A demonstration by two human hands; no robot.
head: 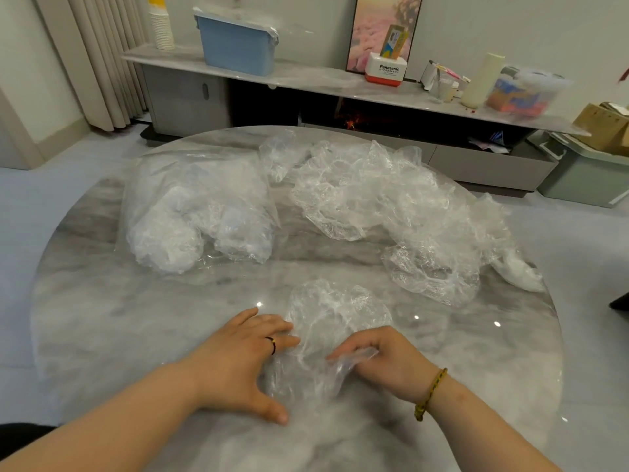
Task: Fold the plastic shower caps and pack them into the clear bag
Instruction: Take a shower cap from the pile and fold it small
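Note:
A crumpled clear shower cap (326, 318) lies on the round marble table (102, 318) right in front of me. My left hand (245, 362) lies flat with straight fingers pressing on the cap's left edge. My right hand (381, 359) has its fingers curled around a fold of the cap's right side. At the left of the table sits the clear bag (197, 216) with several folded caps inside. A loose pile of unfolded shower caps (391, 206) spreads over the right half of the table.
Behind the table runs a low shelf (306, 76) with a blue bin (238, 42), stacked paper cups (161, 25), a white and red box (386, 71) and a clear container (524, 93). A grey-green crate (585, 175) stands on the floor at right.

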